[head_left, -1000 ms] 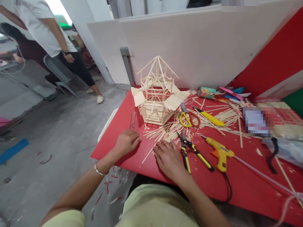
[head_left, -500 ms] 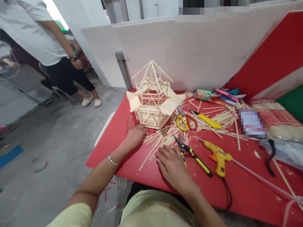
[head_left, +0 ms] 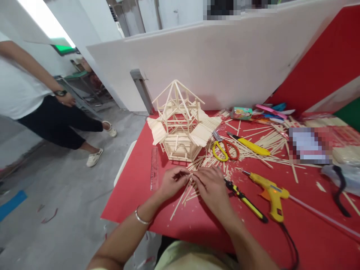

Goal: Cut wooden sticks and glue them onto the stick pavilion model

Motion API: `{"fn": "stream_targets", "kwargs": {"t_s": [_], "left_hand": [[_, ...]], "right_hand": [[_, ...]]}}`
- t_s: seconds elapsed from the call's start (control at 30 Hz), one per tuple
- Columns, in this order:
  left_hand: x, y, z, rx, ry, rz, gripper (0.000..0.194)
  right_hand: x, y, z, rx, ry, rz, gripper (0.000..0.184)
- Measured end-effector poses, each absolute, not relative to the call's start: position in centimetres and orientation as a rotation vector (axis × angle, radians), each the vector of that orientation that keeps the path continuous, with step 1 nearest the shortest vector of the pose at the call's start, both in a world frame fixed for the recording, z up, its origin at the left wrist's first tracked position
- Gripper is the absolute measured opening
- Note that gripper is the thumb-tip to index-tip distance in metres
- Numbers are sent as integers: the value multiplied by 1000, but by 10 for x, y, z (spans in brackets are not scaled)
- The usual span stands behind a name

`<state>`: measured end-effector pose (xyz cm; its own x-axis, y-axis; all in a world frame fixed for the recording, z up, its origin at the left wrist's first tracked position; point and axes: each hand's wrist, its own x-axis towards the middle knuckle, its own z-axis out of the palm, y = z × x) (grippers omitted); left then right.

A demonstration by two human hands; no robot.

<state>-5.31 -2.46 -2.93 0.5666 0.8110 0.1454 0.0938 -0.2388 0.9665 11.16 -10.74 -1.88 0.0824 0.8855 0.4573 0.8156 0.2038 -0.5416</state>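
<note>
My left hand (head_left: pixel 173 182) and my right hand (head_left: pixel 211 187) meet over the red table (head_left: pixel 135 202), fingertips pinched together. Whatever they pinch is too small and hidden to make out. Just beyond them stands a pavilion model (head_left: pixel 180 146) built of thin wooden sticks, with an open peaked frame on top and slatted roof panels lower down. Loose wooden sticks (head_left: pixel 177 206) lie under and around my hands. A clear ruler (head_left: pixel 154 168) rests left of my left hand. Beside my right hand lie yellow-and-black cutters (head_left: pixel 247 203), their jaws partly hidden by it.
Scissors (head_left: pixel 221 152), a yellow utility knife (head_left: pixel 253 145) and a pile of sticks lie right of the model. A yellow glue gun (head_left: pixel 274 193) with its cord lies farther right. A white board (head_left: pixel 180 56) stands behind. Another person (head_left: pixel 53 116) walks at the left.
My left hand has come away from the model's base and my right hand has lifted from beside the cutters; both have met in the middle. The person at left has moved.
</note>
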Motion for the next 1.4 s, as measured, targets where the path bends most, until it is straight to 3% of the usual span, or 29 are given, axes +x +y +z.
{"fn": "stream_targets", "kwargs": {"t_s": [0.5, 1.07, 1.4], "left_hand": [[-50, -31, -35, 2000, 739, 818, 11], [-46, -28, -34, 1595, 732, 668, 18], [-52, -26, -27, 1793, 660, 634, 19]], "right_hand": [[114, -114, -30, -1535, -1621, 186, 18], [117, -118, -27, -1450, -1625, 43, 21], [116, -121, -31, -1449, -1683, 112, 20]]}}
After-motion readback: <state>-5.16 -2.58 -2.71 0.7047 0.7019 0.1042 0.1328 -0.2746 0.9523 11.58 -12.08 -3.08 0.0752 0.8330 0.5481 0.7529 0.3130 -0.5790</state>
